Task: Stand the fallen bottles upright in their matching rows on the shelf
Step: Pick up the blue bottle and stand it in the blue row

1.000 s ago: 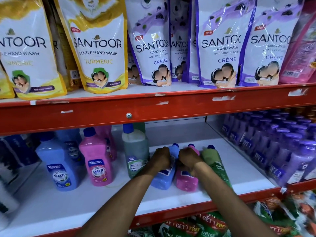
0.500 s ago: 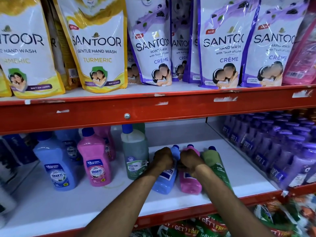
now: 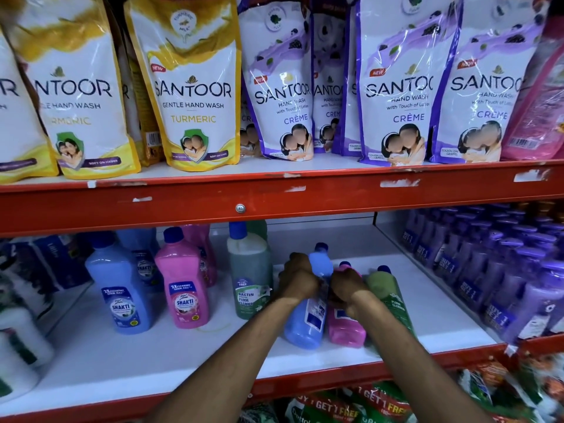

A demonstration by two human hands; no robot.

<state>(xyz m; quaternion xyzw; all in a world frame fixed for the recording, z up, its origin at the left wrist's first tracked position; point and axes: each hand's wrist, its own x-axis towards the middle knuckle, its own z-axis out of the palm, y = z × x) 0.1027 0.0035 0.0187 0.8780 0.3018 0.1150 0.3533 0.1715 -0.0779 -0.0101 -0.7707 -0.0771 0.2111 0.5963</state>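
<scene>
The blue plastic floor-cleaner bottle [image 3: 308, 312], lower centre of the frame on the white shelf board [image 3: 128, 358], now has its cap end tipped up off the board; half a second ago it lay flatter. The left hand [image 3: 297, 277] is closed around its neck. The right hand [image 3: 346, 285] clasps the neck of the fallen pink plastic bottle [image 3: 346, 326]. A fallen green plastic bottle [image 3: 393, 297] lies just beside it. All three point caps-back, long axes front to rear. Bare board lies open at lower left, before the standing blue bottle [image 3: 122, 288], standing pink bottle [image 3: 183, 285] and standing green bottle [image 3: 248, 270].
</scene>
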